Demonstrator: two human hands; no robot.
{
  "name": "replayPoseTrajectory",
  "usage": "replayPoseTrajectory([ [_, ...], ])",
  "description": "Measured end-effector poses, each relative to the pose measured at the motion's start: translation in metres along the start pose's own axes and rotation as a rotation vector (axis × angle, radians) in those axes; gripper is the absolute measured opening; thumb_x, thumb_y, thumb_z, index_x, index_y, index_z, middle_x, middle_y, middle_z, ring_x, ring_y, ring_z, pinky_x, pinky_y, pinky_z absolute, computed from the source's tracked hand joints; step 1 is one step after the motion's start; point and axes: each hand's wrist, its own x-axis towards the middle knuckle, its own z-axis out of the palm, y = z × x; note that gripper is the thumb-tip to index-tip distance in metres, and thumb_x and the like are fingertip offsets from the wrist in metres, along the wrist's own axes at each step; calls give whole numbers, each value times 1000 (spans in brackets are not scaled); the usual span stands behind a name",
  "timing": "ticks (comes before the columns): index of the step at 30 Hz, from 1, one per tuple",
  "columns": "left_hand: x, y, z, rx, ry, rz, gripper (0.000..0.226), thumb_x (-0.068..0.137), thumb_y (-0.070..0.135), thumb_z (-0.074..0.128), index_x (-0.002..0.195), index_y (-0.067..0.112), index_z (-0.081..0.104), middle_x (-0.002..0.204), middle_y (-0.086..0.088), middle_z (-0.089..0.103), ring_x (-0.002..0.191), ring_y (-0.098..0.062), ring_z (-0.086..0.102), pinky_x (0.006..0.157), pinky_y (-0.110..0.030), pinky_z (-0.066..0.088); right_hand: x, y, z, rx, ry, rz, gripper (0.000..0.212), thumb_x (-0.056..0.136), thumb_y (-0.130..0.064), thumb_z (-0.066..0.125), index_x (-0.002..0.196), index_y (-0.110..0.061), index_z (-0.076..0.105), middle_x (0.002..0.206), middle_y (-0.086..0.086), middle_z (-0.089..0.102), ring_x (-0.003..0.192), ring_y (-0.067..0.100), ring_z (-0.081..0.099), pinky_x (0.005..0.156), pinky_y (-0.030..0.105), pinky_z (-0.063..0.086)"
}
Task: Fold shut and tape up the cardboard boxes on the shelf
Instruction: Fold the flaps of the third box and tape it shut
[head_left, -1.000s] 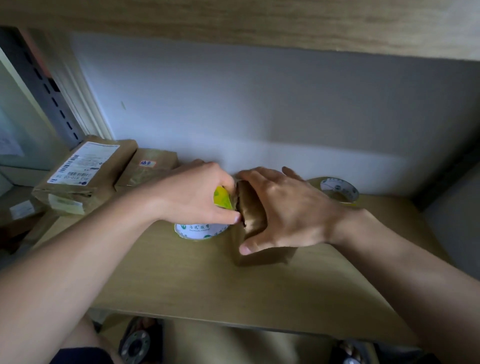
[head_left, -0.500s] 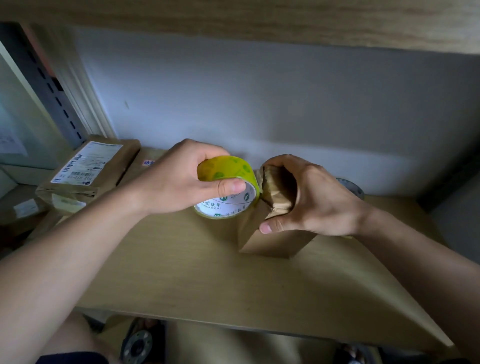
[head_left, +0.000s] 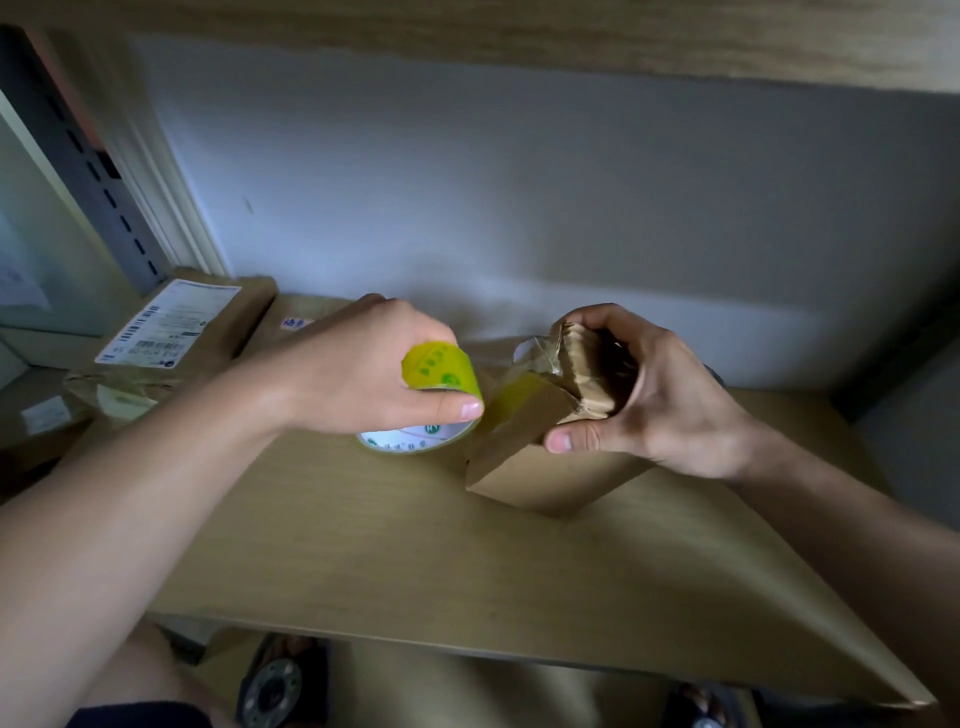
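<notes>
Though tilted, small brown box (head_left: 524, 457), crumpled top.

Barcoded shipping label (head_left: 169, 322) on left parcel (head_left: 208, 338), print illegible; tape roll (head_left: 421, 410) core lettering blurred.

Second tape roll (head_left: 524, 349) (behind the box (head_left: 524, 467)) mostly hidden

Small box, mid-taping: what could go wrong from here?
1. The small cardboard box is tipped onto one lower edge on the shelf, steadied only by the right hand; pulling tape could slide or topple it.
2. The tape stretch from the yellow tape roll in the left hand runs short and angled; it may wrinkle or land crooked.
3. The right fingers cover the crumpled flaps and may get taped over.
</notes>
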Motion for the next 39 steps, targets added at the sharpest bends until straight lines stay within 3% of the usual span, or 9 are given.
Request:
replayPoseTrajectory([
  [4,0,-2,2,-68,-18,6,50,73,75,61,105,37,57,88,6,71,85,-15,67,77,-48,55,-2,3,1,82,17,-34,82,54,-34,98,124,-17,59,102,-9,70,92,6,69,82,15,48],
  [7,-4,-3,0,-177,37,50,39,79,59,71,105,34,56,90,5,72,85,-19,68,76,-49,55,-4,6,-1,102,25,-42,82,54,-33,98,124,-17,58,105,-3,70,94,11,69,84,19,50],
  [13,1,1,-8,204,-106,-74,35,73,71,69,93,43,63,81,17,69,79,0,62,74,-37,55,-6,6,3,85,44,-58,81,54,-36,99,123,-18,59,106,-3,70,95,8,68,85,16,48],
  [19,6,3,-9,304,-336,-198,43,69,67,70,85,27,68,73,7,71,73,-13,68,68,-41,59,-5,3,12,143,72,-89,80,57,-38,97,123,-15,59,111,1,72,103,20,70,93,30,54],
  [23,8,4,-1,501,-530,-374,42,70,57,75,92,22,68,67,6,61,65,-19,58,58,-30,42,-4,0,18,147,62,-74,79,58,-38,98,123,-15,59,103,-10,68,99,12,68,89,21,50],
  [27,3,-11,0,428,-390,-250,45,63,70,73,90,39,54,77,10,65,75,-10,63,65,-34,53,-6,3,18,179,59,-39,79,58,-37,96,124,-15,57,106,1,70,100,19,69,90,25,52],
  [31,-1,-28,4,155,-271,-133,45,64,67,78,97,47,55,95,20,67,89,-1,62,79,-42,55,-7,13,11,211,66,-16,85,58,-42,98,126,-14,56,120,21,68,113,37,67,101,56,51],
  [35,-6,-35,6,-102,-136,-70,39,76,50,87,106,40,63,104,21,70,99,-2,65,85,-33,54,-9,15,6,225,109,4,89,55,-57,95,123,-14,58,109,29,63,102,45,64,95,52,54],
  [39,-6,-38,5,-226,-8,-28,46,74,65,77,107,35,71,106,19,73,104,-5,68,90,-32,54,-10,19,5,263,94,27,90,55,-56,95,122,-11,56,108,32,61,100,49,61,93,55,52],
])
